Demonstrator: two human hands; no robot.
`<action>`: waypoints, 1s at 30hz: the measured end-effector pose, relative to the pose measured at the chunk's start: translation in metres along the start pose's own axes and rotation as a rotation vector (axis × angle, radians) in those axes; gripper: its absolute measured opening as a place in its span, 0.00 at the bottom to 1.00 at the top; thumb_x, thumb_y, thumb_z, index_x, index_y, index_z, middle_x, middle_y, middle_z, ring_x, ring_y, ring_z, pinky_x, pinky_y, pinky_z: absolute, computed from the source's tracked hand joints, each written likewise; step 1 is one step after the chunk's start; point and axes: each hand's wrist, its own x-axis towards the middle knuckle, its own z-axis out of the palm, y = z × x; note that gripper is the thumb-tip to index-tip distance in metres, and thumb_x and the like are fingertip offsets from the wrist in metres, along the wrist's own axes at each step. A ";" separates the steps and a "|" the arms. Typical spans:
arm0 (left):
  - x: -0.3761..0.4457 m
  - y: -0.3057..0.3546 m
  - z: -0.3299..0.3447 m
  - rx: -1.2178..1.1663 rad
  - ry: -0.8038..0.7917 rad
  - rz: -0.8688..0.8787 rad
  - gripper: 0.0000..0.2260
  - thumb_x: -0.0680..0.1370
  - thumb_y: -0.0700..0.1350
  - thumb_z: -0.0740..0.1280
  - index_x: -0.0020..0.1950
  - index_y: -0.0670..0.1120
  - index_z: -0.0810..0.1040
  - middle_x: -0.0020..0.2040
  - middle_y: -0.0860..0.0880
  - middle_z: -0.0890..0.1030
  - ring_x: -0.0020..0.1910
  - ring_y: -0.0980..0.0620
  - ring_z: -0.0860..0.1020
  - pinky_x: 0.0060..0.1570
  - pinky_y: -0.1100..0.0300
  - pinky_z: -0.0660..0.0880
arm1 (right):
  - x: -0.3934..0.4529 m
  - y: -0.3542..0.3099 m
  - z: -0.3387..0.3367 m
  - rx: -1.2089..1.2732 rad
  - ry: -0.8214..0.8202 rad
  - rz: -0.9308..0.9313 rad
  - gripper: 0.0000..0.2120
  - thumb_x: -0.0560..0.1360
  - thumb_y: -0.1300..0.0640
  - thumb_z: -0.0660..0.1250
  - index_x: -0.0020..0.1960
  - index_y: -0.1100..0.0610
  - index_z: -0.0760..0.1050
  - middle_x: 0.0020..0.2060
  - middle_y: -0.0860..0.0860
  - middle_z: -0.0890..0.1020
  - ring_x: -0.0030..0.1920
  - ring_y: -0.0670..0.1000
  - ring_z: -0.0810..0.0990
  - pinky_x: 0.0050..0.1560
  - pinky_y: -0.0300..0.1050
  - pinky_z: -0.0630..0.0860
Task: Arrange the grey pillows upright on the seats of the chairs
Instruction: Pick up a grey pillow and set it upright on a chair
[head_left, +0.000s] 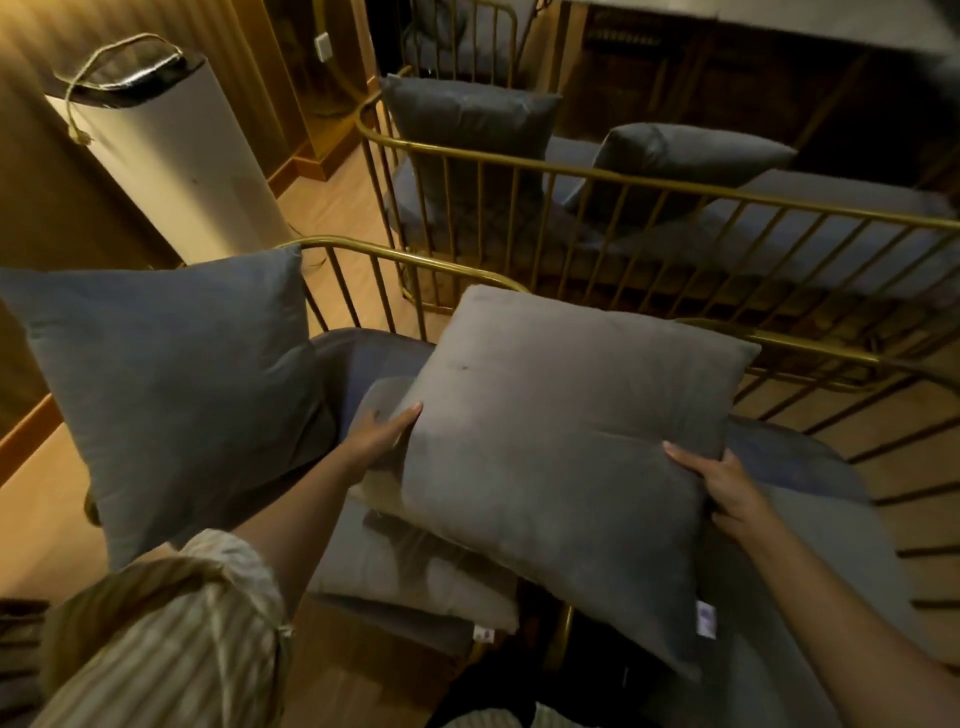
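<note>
I hold a light grey pillow above the near chair's seat. My left hand grips its left edge and my right hand grips its right edge. Under it a second light grey pillow lies flat on the seat's front. A darker grey pillow stands upright at the left end of this chair. On the far chair one dark pillow stands upright and another leans tilted beside it.
Gold metal railings form the backs and sides of both chairs. A tall white bin with a rope handle stands on the wooden floor at the left. A dark table edge runs along the top right.
</note>
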 end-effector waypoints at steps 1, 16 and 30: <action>0.000 0.002 0.005 0.021 -0.048 0.001 0.53 0.63 0.74 0.69 0.79 0.47 0.58 0.77 0.41 0.63 0.71 0.38 0.69 0.69 0.42 0.67 | 0.002 0.000 -0.017 -0.013 0.012 0.011 0.34 0.59 0.53 0.83 0.61 0.60 0.76 0.46 0.49 0.86 0.44 0.50 0.85 0.42 0.41 0.83; -0.003 0.101 0.077 0.075 -0.164 0.202 0.48 0.60 0.72 0.73 0.71 0.44 0.70 0.67 0.43 0.75 0.64 0.42 0.75 0.63 0.47 0.70 | 0.017 0.043 -0.048 0.020 0.278 0.221 0.61 0.53 0.31 0.79 0.77 0.56 0.61 0.68 0.52 0.75 0.66 0.60 0.76 0.65 0.60 0.74; -0.049 0.215 0.250 -0.097 -0.256 0.361 0.59 0.53 0.79 0.69 0.77 0.51 0.61 0.73 0.49 0.70 0.72 0.43 0.69 0.73 0.41 0.62 | 0.014 -0.090 -0.206 0.158 0.373 -0.202 0.58 0.46 0.32 0.80 0.69 0.54 0.65 0.63 0.47 0.76 0.63 0.52 0.76 0.65 0.54 0.74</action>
